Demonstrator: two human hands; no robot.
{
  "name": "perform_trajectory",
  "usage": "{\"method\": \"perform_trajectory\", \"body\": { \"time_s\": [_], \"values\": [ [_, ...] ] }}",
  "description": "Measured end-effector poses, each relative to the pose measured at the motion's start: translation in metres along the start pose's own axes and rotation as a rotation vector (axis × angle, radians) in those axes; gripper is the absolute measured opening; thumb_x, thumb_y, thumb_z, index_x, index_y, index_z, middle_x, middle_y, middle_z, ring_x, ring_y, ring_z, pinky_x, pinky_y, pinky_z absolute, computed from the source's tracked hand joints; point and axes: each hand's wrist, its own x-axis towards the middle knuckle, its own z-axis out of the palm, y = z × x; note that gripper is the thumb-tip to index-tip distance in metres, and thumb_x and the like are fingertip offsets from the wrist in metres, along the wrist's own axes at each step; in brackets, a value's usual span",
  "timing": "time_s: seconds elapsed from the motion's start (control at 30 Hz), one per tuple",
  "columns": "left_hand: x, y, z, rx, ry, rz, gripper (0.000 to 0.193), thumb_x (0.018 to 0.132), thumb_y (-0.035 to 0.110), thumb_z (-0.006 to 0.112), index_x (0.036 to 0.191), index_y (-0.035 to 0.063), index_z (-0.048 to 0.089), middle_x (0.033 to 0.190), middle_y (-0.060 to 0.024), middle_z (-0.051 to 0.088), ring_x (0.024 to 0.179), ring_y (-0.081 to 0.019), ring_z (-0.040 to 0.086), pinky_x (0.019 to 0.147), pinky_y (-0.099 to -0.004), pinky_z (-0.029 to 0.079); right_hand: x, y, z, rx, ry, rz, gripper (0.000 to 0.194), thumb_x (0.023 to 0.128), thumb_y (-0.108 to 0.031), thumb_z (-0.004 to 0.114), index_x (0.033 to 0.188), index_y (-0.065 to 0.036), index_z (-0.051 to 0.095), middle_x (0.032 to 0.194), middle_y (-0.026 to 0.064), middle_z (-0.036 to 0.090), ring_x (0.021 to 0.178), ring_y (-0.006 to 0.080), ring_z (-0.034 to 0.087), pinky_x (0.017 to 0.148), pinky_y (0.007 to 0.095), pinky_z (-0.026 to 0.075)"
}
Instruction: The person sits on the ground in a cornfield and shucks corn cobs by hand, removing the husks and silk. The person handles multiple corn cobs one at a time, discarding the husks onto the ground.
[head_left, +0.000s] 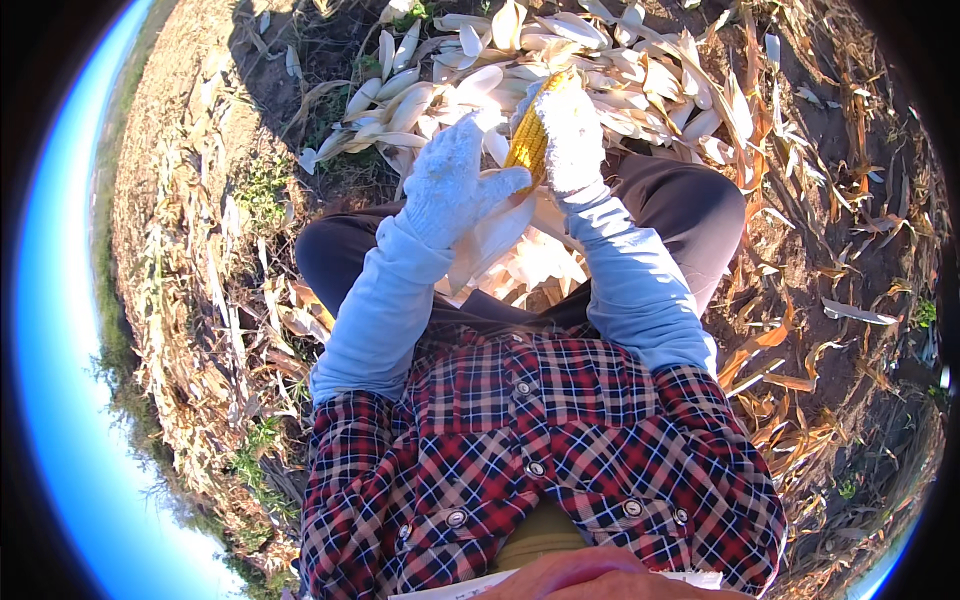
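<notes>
My right hand (576, 139), in a thick white knit glove, grips a yellow ear of corn (529, 144) along its side. The ear tilts, with its upper end against the gloved fingers. Pale husk leaves (491, 238) hang by the lower end of the ear; whether they are still joined to it is unclear. To the left is my left hand (448, 178), gloved too, its thumb spread from the fingers and pointing at the ear's lower end. Some of the left fingers are hidden behind the hand.
A heap of unopened-looking corn ears and loose husks (420, 97) lies beyond my hands. My bent legs (686, 202) frame brightly lit husks (544, 262) in my lap. Dry corn stalks (225, 315) cover the soil on the left, and dry leaves (765, 345) on the right.
</notes>
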Motion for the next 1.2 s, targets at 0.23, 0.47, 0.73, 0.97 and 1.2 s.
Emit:
{"method": "perform_trajectory", "body": {
  "time_s": [0.23, 0.47, 0.73, 0.97, 1.2],
  "values": [
    [-0.013, 0.012, 0.063, -1.219, -0.464, -0.643, 0.051, 0.088, 0.012, 0.081, 0.133, -0.0018, 0.061, 0.11, -0.0066, 0.072, 0.094, -0.0134, 0.067, 0.084, -0.0274, 0.055, 0.006, -0.039, -0.015, 0.318, 0.007, 0.24, 0.047, 0.096, -0.042, 0.065, 0.117, 0.0, 0.062, 0.091, 0.0117, 0.067, 0.078, 0.0257, 0.068, 0.074, 0.041, 0.061],
    [-0.008, -0.006, 0.074, -0.675, -0.433, -0.51, 0.046, 0.088, 0.027, 0.077, 0.126, 0.0022, 0.067, 0.104, -0.0134, 0.075, 0.091, -0.0217, 0.073, 0.084, -0.0357, 0.056, 0.005, -0.024, -0.007, 0.242, 0.184, 0.264, 0.028, 0.103, -0.023, 0.062, 0.123, -0.005, 0.054, 0.093, 0.0107, 0.066, 0.078, 0.024, 0.07, 0.067, 0.0411, 0.064],
    [-0.013, 0.004, 0.079, 0.278, -0.583, -0.16, 0.046, 0.092, 0.039, 0.068, 0.13, 0.0134, 0.063, 0.107, -0.0172, 0.073, 0.1, -0.035, 0.073, 0.086, -0.0465, 0.057, 0.007, -0.01, -0.024, 0.032, -0.164, 0.663, 0.038, 0.103, -0.039, 0.063, 0.122, -0.006, 0.062, 0.095, 0.0136, 0.067, 0.081, 0.025, 0.069, 0.068, 0.0427, 0.062],
    [-0.02, -0.049, 0.119, -0.093, 0.129, -0.261, 0.038, 0.095, 0.037, 0.068, 0.12, 0.0093, 0.062, 0.109, -0.0166, 0.071, 0.097, -0.0365, 0.071, 0.084, -0.0487, 0.055, 0.027, -0.043, -0.036, 0.643, 0.227, 0.454, 0.065, 0.1, -0.064, 0.052, 0.12, -0.002, 0.054, 0.085, 0.0187, 0.069, 0.075, 0.0345, 0.071, 0.078, 0.0516, 0.062],
    [-0.056, -0.026, 0.189, -0.261, -1.111, 0.01, 0.057, 0.1, 0.043, 0.06, 0.138, 0.0012, 0.057, 0.132, -0.0198, 0.065, 0.119, -0.0302, 0.065, 0.108, -0.0399, 0.047, 0.034, -0.078, -0.039, 0.608, 0.279, 0.325, 0.058, 0.101, -0.059, 0.055, 0.125, -0.006, 0.053, 0.09, 0.0133, 0.067, 0.077, 0.0313, 0.07, 0.081, 0.0613, 0.06]
  ]
}}
